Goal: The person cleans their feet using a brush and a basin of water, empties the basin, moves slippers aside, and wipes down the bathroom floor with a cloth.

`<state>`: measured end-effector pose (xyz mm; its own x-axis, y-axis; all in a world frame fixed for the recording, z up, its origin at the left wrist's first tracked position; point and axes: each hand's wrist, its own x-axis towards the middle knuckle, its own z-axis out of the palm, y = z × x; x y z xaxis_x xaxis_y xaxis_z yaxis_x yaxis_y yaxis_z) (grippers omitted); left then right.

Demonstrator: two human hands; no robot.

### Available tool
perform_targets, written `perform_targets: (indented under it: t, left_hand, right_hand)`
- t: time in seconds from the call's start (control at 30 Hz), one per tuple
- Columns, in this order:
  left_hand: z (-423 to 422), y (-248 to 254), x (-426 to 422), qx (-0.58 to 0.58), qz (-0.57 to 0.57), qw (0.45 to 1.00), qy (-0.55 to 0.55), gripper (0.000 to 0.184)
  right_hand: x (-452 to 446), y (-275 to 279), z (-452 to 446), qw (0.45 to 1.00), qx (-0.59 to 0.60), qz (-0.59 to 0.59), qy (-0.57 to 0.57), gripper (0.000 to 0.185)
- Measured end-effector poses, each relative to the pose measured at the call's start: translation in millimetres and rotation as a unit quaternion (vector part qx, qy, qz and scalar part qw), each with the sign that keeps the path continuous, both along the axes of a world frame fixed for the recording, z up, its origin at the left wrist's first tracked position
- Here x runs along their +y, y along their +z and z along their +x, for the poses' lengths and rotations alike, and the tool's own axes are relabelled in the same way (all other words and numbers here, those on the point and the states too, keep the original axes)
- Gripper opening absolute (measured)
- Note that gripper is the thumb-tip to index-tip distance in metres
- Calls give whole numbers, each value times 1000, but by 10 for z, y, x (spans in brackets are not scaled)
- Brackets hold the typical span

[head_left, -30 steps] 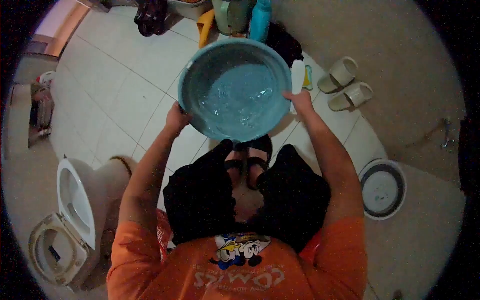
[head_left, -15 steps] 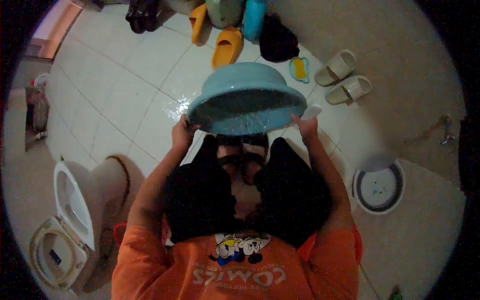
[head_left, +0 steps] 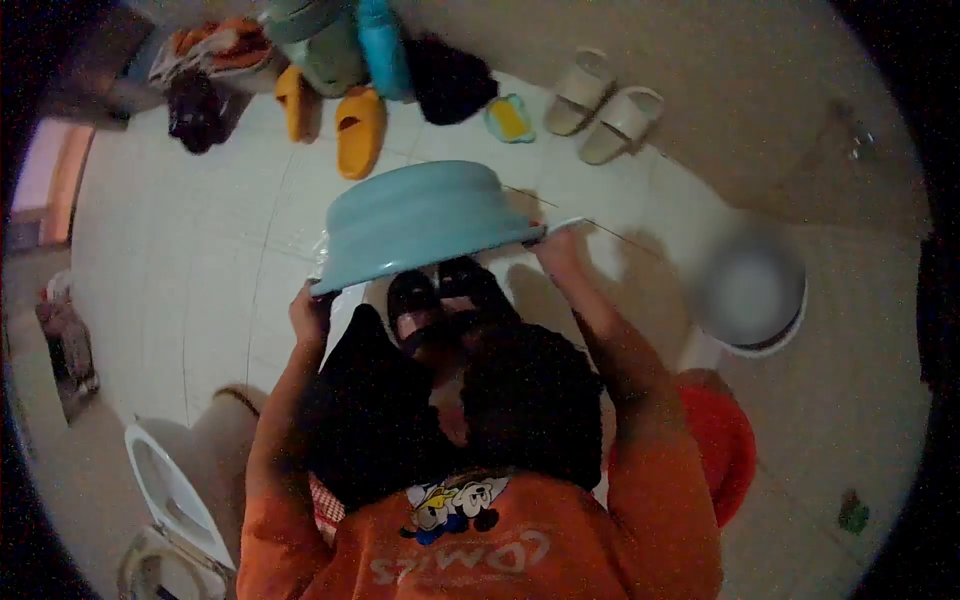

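A light blue basin [head_left: 425, 215] is tipped over in front of my feet, its outer side and base facing up and away, its inside hidden. My left hand [head_left: 310, 312] grips the rim at the left end. At the right end my right hand [head_left: 557, 252] is closed on the rim, with a thin white object [head_left: 568, 224] sticking out beside its fingers. Below the basin are my black sandals [head_left: 450, 290].
Yellow slippers [head_left: 360, 132], a green container [head_left: 318, 45], a blue bottle [head_left: 382, 50] and beige slippers [head_left: 620, 125] stand beyond the basin. A toilet [head_left: 180, 490] is at lower left, a red stool or tub [head_left: 722, 450] at right, and a white round basin [head_left: 790, 335] near it.
The basin has gone from facing up with water inside to tipped over, and water has spilled onto the floor. Both hands have turned with it, and the view has swung to the right.
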<state>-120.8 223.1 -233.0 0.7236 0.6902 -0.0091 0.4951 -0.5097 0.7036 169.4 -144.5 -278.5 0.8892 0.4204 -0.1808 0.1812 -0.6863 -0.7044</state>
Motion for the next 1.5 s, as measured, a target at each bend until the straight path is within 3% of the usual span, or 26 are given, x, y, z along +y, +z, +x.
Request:
perform_targets:
  t: [0.03, 0.1, 0.13, 0.17, 0.23, 0.27, 0.3, 0.33, 0.37, 0.43, 0.5, 0.63, 0.8, 0.93, 0.97, 1.07, 1.2, 1.27, 1.37, 1.5]
  left_hand:
    - [-74, -281, 146, -28, -32, 999, 2, 22]
    - [90, 117, 56, 26, -11, 999, -30, 22]
    - [216, 365, -41, 79, 49, 994, -66, 23]
    - [262, 238, -4, 14, -40, 998, -51, 25]
    - [502, 329, 46, 64, -27, 987, -142, 27]
    - [691, 490, 12, 119, 7, 973, -198, 28]
    - [801, 339, 69, 71, -67, 974, -205, 36]
    - [994, 786, -127, 109, 38, 955, -273, 44]
    - [1139, 1079, -224, 125, -11, 954, -271, 45]
    - [1280, 1305, -302, 116, -81, 954, -263, 43]
    - [1322, 1391, -232, 77, -102, 958, -258, 35]
    - [1222, 1443, -244, 100, -63, 955, -273, 30]
    - [1019, 1613, -235, 208, -23, 930, -302, 31]
    - [559, 1318, 237, 187, -10, 939, -290, 30]
    - [488, 1323, 255, 217, 51, 935, -274, 30]
    - [172, 1267, 448, 261, -1, 945, -197, 30]
    - [-508, 1146, 814, 250, -67, 956, -135, 29]
    - [-716, 1180, 863, 297, 122, 928, -191, 28]
    - [-1105, 1328, 824, 232, 92, 950, -187, 27]
    - [-1607, 1427, 814, 243, 41, 957, -152, 26]
  right_hand:
    - [-28, 24, -35, 998, 54, 13, -41, 30]
    - [-111, 8, -101, 985, -67, 157, -9, 35]
    - [-199, 79, -107, 985, -74, 153, -22, 35]
    - [-313, 145, -89, 995, -78, 64, 0, 37]
    - [-502, 505, -86, 996, -81, -32, 7, 39]
    - [-578, 870, -113, 995, -38, -46, -85, 35]
    - [-672, 1083, -118, 983, 5, -57, -175, 32]
    - [-933, 943, -67, 981, 1, -58, -185, 32]
    - [-1377, 624, -1, 980, -137, -97, -106, 29]
    - [-2111, 492, 65, 951, -275, -138, -30, 27]
    - [-2741, 585, -30, 873, -431, -217, -73, 24]
    - [-3943, 673, -167, 865, -324, -311, -222, 27]
    - [-4836, 799, 33, 791, -203, -440, -373, 32]
    - [-4958, 1107, 141, 727, -309, -500, -355, 37]
    - [-4659, 1522, 108, 759, -213, -411, -458, 40]
    - [-4619, 1792, 166, 764, -88, -297, -566, 43]
    - [-4797, 1736, 53, 759, -79, -309, -568, 43]
    - [-4880, 1724, 2, 758, -79, -316, -565, 42]
    - [-4986, 1731, -69, 753, -78, -327, -566, 42]
    - [-5077, 1893, -244, 738, -73, -350, -573, 42]
